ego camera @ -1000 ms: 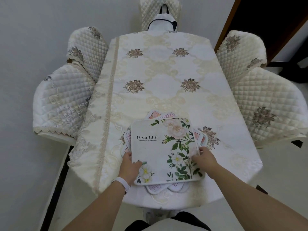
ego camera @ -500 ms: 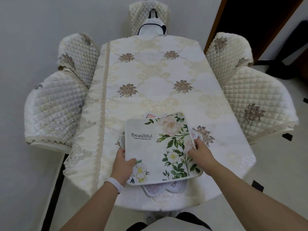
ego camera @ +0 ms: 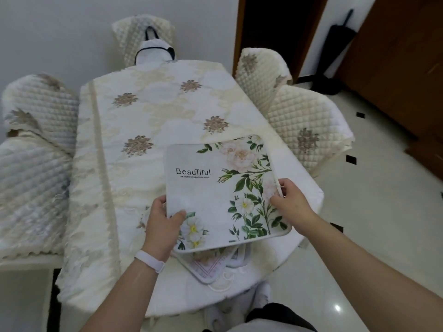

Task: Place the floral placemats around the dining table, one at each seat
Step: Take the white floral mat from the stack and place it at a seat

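Floral placemat (ego camera: 223,188) now raised off the stack (ego camera: 211,264), left hand (ego camera: 163,224) and right hand (ego camera: 291,200) both clamped on its edges.

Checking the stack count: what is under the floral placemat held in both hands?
Under the floral placemat, edges of more mats with a pink line pattern poke out at its near edge on the tablecloth. Their number is hidden.

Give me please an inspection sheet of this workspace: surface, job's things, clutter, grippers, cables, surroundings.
Surface: dining table under a cream embroidered cloth.
Job's things: top floral placemat held by both hands at the near end; other mats lie under it.
Clutter: nothing seen.
Grippers: left hand grips the mat's near-left corner; right hand pinches its right edge.
Cables: nothing seen.
Surroundings: quilted chair covers around the table, dark doorway, tiled floor.
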Demonstrator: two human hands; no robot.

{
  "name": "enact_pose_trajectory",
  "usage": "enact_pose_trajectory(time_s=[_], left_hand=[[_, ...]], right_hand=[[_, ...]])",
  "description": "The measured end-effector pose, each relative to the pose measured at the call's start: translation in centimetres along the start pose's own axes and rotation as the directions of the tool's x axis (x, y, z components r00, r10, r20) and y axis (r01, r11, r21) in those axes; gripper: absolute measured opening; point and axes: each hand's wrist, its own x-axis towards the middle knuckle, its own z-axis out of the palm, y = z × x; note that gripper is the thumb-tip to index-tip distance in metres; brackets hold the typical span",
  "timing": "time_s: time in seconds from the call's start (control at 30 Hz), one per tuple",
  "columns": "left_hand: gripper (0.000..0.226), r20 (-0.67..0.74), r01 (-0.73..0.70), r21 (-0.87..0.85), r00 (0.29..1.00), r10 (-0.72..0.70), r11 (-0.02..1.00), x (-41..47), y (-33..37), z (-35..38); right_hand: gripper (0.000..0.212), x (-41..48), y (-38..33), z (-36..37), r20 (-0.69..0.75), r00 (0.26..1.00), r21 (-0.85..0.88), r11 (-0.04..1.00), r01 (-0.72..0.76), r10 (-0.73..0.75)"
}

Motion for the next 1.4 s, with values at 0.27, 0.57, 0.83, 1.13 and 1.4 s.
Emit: enact_pose_trajectory(time_s=[0.27, 0.57, 0.83, 1.13, 1.4], left_hand=[[0.039, 0.131, -0.014, 0.027, 0.991, 0.010, 1.000, -1.8, 1.3, 5.7], [0.037, 0.176, -0.021, 0.089, 0.984, 0.005, 0.996, -5.8, 2.8, 17.3], [0.035, 0.225, -0.011, 0.045, 0.974, 0.001, 0.999, -10.5, 3.9, 31.7], [0.032, 0.350, -0.087, 0.084, 0.935, 0.052, 0.993, -13.6, 6.2, 45.2], [0.038, 0.417, -0.108, 0.082, 0.907, 0.065, 0.991, -10.8, 7.0, 53.7]], right_hand=[[0.023, -1.8, 3.1, -5.6, -0.094, 0.995, 0.022, 0.999, -0.043, 0.045], [0.021, -1.6, 7.2, -16.2, -0.161, 0.987, 0.020, 1.000, -0.012, 0.015], [0.021, -2.1, 12.7, -31.1, -0.260, 0.965, 0.115, 0.991, 0.070, -0.038], [0.025, -2.4, 17.6, -42.9, -0.349, 0.936, 0.186, 0.982, 0.028, 0.039], [0.028, 1.2, 19.1, -48.8, -0.419, 0.902, 0.211, 0.977, -0.018, 0.107]])
